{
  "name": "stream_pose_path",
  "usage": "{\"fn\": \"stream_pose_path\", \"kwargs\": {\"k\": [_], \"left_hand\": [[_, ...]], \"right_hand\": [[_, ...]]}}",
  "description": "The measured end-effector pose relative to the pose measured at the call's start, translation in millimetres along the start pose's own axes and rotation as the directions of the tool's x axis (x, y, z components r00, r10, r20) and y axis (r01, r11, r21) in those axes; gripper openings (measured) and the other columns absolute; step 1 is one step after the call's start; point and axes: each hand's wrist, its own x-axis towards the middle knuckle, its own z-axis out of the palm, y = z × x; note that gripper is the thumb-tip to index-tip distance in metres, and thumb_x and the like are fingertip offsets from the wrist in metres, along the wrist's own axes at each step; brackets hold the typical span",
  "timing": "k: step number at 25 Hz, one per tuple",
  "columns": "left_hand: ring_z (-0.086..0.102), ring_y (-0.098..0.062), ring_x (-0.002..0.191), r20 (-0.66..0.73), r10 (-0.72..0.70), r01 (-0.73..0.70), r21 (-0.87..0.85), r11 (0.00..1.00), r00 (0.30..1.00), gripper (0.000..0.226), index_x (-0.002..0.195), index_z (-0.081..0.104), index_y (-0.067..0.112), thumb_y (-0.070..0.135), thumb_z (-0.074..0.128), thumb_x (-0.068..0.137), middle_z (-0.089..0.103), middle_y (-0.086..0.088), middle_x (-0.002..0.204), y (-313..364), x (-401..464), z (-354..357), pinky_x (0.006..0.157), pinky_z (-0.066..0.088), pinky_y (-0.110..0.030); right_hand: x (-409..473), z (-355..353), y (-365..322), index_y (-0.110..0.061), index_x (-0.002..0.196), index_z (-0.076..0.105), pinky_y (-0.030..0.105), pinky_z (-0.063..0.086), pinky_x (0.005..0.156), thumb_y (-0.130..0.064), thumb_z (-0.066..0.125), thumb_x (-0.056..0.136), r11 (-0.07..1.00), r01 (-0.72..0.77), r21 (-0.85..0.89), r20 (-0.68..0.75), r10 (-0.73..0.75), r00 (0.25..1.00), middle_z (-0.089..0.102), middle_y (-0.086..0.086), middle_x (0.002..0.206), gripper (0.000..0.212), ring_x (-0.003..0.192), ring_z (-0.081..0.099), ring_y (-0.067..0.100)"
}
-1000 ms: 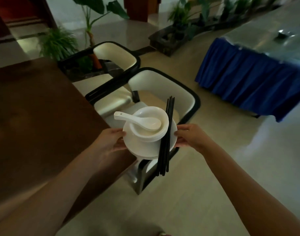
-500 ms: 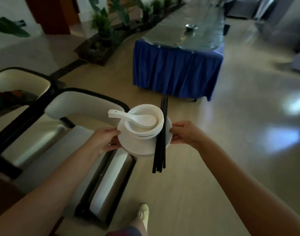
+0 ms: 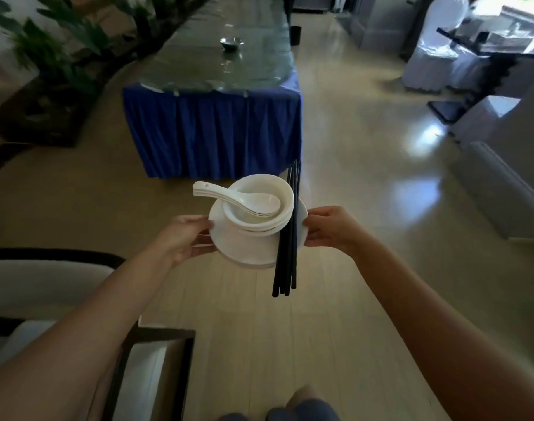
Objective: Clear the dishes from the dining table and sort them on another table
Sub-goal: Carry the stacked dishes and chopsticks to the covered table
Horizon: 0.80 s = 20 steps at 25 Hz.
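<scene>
Above the pale floor (image 3: 335, 314), between the two outstretched arms, a stack of white plates (image 3: 229, 232) hung in the air, carried from both sides. The left hand (image 3: 183, 238) gripped the stack's left rim, thumb on top and fingers curled underneath. The right hand (image 3: 329, 227) pinched the right rim in the same way. On the plates sat nested white bowls (image 3: 285, 197), and in the top bowl lay stacked white spoons (image 3: 229, 197), their handles sticking out to the left past the bowl's edge. A bundle of black chopsticks (image 3: 285, 253) lay across the right part of the plates, touching the side of the bowls, with both ends reaching past the rim, the near ends farther.

Straight ahead stood a long table with a blue skirt (image 3: 211, 132) and a shiny cover, bearing a small metal bowl (image 3: 231, 43) far back. Potted plants (image 3: 56, 47) lined its left side. A pale chair with dark trim (image 3: 47, 284) stood at the lower left, and white-covered chairs (image 3: 432, 47) at the upper right.
</scene>
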Motion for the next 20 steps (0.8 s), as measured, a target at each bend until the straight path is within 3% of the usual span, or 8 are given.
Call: {"fn": "stream_pose_path", "kwargs": {"k": [4, 9, 16, 20], "left_hand": [[0.064, -0.025, 0.074, 0.045, 0.004, -0.006, 0.042, 0.999, 0.999, 0.012, 0.084, 0.063, 0.009, 0.004, 0.053, 0.088, 0.065, -0.013, 0.082, 28.3, 69.5, 66.9, 0.062, 0.052, -0.035], [0.063, -0.023, 0.07, 0.032, 0.012, -0.013, 0.017, 1.0, 0.999, 0.014, 0.081, 0.063, 0.009, 0.003, 0.052, 0.089, 0.065, -0.012, 0.078, 70.2, 154.6, 161.6, 0.06, 0.052, -0.035], [0.06, -0.024, 0.07, 0.035, 0.022, -0.021, -0.013, 1.0, 0.999, 0.016, 0.081, 0.062, 0.008, 0.002, 0.05, 0.089, 0.062, -0.012, 0.079, 143.1, 277.6, 265.4, 0.063, 0.051, -0.035], [0.06, -0.024, 0.071, 0.052, 0.036, -0.037, 0.019, 0.999, 0.998, 0.016, 0.081, 0.062, 0.007, 0.002, 0.049, 0.09, 0.061, -0.013, 0.08, 187.5, 363.7, 308.1, 0.064, 0.054, -0.035]], "right_hand": [[62.0, -65.7, -4.9, -0.005, 0.091, 0.069, 0.027, 0.06, 0.059, -0.003, 0.057, 0.082, 1.0, -0.015, 0.02, -0.04, 0.015, 0.999, 0.07, 0.013, 0.078, 0.015, 0.064, 0.071, 0.019], [154.0, -162.7, -28.8, 0.001, 0.096, 0.068, 0.033, 0.06, 0.071, -0.002, 0.055, 0.082, 1.0, -0.027, -0.013, -0.04, 0.027, 0.999, 0.069, 0.017, 0.083, 0.019, 0.073, 0.07, 0.025], [291.6, -273.0, -79.8, -0.002, 0.091, 0.068, 0.032, 0.059, 0.069, -0.001, 0.055, 0.082, 0.999, -0.044, -0.013, -0.018, 0.044, 0.999, 0.068, 0.017, 0.083, 0.016, 0.071, 0.068, 0.025], [375.4, -321.1, -107.9, -0.001, 0.089, 0.069, 0.024, 0.057, 0.055, -0.001, 0.056, 0.082, 0.999, -0.036, 0.011, -0.021, 0.036, 0.999, 0.068, 0.014, 0.076, 0.015, 0.061, 0.069, 0.019]]}}
